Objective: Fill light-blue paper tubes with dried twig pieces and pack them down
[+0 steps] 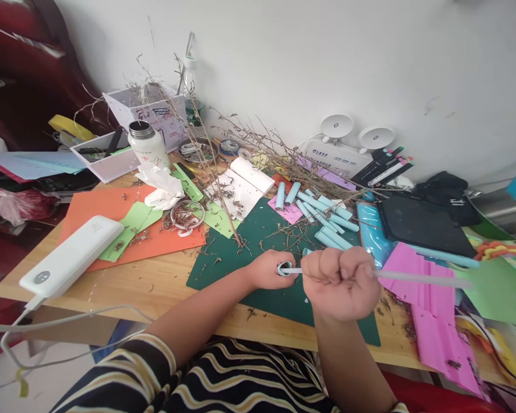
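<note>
My left hand (270,269) is closed round the curled end of a light blue paper strip (285,268), which forms a small roll at my fingertips. My right hand (340,281) is a fist gripping the same strip; its long tail (421,279) sticks out to the right over pink paper. Both hands hover above a dark green cutting mat (236,258) at the table's front. Several finished light blue paper rolls (322,212) lie on the mat just behind my hands.
Dry twigs (249,143) sprawl across the middle. Orange paper (107,206), a white power bank (71,255), a white bottle (148,143), a black tablet (421,223), pink sheets (430,310) and a green sheet (499,292) crowd the wooden table (155,287).
</note>
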`<move>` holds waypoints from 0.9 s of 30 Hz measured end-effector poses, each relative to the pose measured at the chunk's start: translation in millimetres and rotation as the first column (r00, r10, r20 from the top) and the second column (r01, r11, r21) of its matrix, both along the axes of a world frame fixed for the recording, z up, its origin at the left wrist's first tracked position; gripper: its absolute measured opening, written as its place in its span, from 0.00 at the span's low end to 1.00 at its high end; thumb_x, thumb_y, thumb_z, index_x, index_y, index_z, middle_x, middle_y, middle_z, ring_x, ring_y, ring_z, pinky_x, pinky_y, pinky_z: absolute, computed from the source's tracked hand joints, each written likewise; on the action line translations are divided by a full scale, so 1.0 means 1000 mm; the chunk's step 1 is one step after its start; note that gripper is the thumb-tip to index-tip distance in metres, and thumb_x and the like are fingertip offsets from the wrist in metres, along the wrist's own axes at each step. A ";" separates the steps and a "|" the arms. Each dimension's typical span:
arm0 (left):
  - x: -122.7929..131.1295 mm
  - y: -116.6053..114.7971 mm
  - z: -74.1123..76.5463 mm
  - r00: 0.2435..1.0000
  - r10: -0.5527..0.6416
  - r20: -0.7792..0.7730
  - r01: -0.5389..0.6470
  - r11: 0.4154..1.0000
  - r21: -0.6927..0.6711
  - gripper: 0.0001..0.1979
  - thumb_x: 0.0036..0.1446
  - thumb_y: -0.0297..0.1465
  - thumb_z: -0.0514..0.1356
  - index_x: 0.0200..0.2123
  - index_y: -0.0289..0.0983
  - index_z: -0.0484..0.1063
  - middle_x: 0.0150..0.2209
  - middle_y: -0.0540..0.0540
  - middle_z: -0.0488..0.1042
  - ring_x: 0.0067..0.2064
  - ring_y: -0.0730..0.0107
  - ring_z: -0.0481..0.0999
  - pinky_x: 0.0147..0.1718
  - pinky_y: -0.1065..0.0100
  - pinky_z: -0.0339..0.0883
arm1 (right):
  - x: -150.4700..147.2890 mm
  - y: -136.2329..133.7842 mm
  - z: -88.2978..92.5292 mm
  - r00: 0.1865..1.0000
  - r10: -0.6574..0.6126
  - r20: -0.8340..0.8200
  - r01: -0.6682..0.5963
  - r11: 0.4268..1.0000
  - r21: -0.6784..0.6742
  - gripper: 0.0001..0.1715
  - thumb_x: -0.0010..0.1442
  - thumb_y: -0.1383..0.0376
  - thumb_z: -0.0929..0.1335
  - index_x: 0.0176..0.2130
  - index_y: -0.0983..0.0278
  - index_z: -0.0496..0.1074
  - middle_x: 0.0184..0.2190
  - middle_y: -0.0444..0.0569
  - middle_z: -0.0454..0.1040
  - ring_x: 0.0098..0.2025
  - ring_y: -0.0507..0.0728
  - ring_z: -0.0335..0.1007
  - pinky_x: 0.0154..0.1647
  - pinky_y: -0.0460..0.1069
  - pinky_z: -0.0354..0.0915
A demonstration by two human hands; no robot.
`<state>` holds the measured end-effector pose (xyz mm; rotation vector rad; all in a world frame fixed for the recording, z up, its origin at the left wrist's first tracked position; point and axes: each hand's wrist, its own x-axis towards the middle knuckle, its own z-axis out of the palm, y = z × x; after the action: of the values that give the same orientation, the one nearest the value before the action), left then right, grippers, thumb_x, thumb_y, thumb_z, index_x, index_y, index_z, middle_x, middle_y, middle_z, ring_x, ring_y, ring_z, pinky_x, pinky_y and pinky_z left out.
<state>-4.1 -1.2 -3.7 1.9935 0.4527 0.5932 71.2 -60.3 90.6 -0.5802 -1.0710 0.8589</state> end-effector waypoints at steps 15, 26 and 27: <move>0.001 0.000 -0.004 0.999 -0.001 0.037 0.004 0.997 -0.071 0.04 0.39 0.27 0.55 0.19 0.34 0.61 0.18 0.55 0.61 0.22 0.81 0.58 0.25 0.77 0.57 | 0.001 0.010 -0.006 0.998 0.049 0.029 -0.046 0.995 -0.088 0.16 0.56 0.61 0.58 0.20 0.63 0.52 0.13 0.37 0.47 0.14 0.46 0.41 0.15 0.43 0.44; -0.002 0.003 -0.008 0.980 0.025 0.199 -0.011 0.997 -0.071 0.06 0.43 0.30 0.53 0.20 0.34 0.58 0.17 0.53 0.60 0.20 0.79 0.58 0.19 0.76 0.56 | 0.035 0.022 -0.028 0.864 0.133 0.486 0.035 0.947 -0.320 0.14 0.55 0.58 0.61 0.25 0.64 0.66 0.30 0.48 0.67 0.36 0.54 0.64 0.41 0.52 0.59; -0.002 0.003 -0.006 0.978 0.027 0.206 -0.013 0.998 -0.066 0.06 0.43 0.31 0.53 0.21 0.34 0.59 0.19 0.51 0.62 0.22 0.78 0.60 0.20 0.75 0.58 | 0.038 0.021 -0.029 0.814 0.185 0.551 0.021 0.938 -0.346 0.12 0.54 0.58 0.62 0.27 0.63 0.68 0.33 0.49 0.67 0.40 0.55 0.64 0.43 0.52 0.58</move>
<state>-5.9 2.3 -9.9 1.8446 0.3603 0.7803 109.0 -39.6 62.0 -1.1451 -1.5212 0.9798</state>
